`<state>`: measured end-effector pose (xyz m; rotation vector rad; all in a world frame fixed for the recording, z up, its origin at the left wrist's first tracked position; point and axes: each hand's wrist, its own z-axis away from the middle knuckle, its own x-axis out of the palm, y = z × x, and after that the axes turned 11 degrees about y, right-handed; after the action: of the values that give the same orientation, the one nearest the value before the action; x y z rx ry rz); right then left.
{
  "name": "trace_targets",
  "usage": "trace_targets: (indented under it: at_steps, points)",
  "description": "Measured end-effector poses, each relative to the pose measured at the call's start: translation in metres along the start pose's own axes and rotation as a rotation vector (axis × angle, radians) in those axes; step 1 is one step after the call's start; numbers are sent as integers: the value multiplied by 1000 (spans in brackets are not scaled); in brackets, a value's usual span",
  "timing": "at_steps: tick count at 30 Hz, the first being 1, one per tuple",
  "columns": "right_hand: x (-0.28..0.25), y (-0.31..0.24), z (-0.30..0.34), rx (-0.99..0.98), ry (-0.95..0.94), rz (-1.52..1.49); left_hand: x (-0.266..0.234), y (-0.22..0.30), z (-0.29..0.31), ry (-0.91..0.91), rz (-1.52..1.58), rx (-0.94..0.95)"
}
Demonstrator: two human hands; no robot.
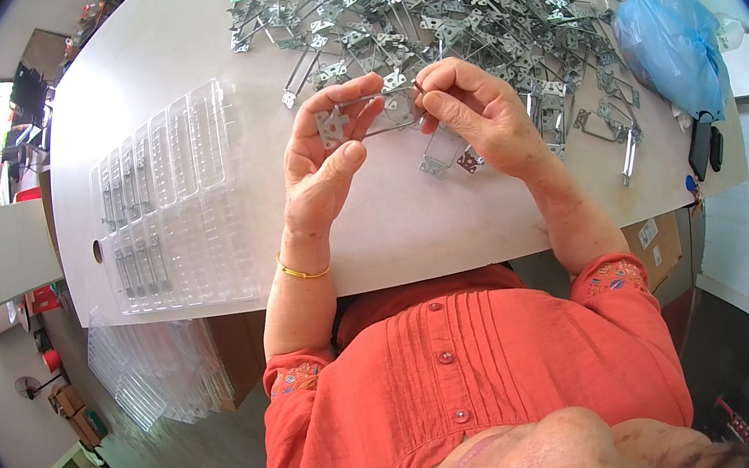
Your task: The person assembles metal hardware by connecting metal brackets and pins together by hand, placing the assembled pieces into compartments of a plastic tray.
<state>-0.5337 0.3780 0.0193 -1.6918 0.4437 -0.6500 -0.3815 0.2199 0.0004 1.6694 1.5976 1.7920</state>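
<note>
Between my two hands, above the table, is a thin metal frame bracket [333,128] with a flat cut-out plate at its left end and two long parallel rods. My left hand [314,168] holds the plate end between thumb and fingers. At the other end, my right hand [492,121] pinches the bracket with thumb and forefinger, which hide part of that end. A small dark piece shows at those fingertips, too small to name. Just beyond my hands spreads a large heap of similar metal brackets [450,14].
A clear plastic tray [190,177] with several metal parts in its slots lies on the left of the white table [395,245]. More clear trays [153,369] are stacked below. On the right are a blue plastic bag [669,39], a black phone-like object [700,152] and a cardboard box [662,247].
</note>
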Motion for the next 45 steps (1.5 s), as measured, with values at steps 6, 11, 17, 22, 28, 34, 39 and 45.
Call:
trace_targets:
  at_steps: [6, 11, 17, 22, 28, 34, 39, 45]
  points:
    - [-9, -12, -7, -390, -116, 415, -6, 4, -2, -8, -35, -226]
    - [-4, -11, -4, -393, -178, 434, -6, 5, 0, 2, -156, -444]
    - [-6, -6, -7, -461, 31, 464, -5, 3, 0, 95, -228, -371]
    - [-3, -9, -3, -238, 106, 501, -2, 3, -1, 118, -258, -320]
    - [0, -9, -2, -230, 105, 545, -3, 2, 1, 126, -393, -250]
    - [2, -8, 0, -161, 123, 467, 1, 4, 1, 131, -535, -196]
    - [2, -9, 1, -134, 100, 454, 2, 3, 1, 104, -574, -145]
    - [0, -9, -1, 40, 73, 310, 3, 1, 2, 1, -716, -69]
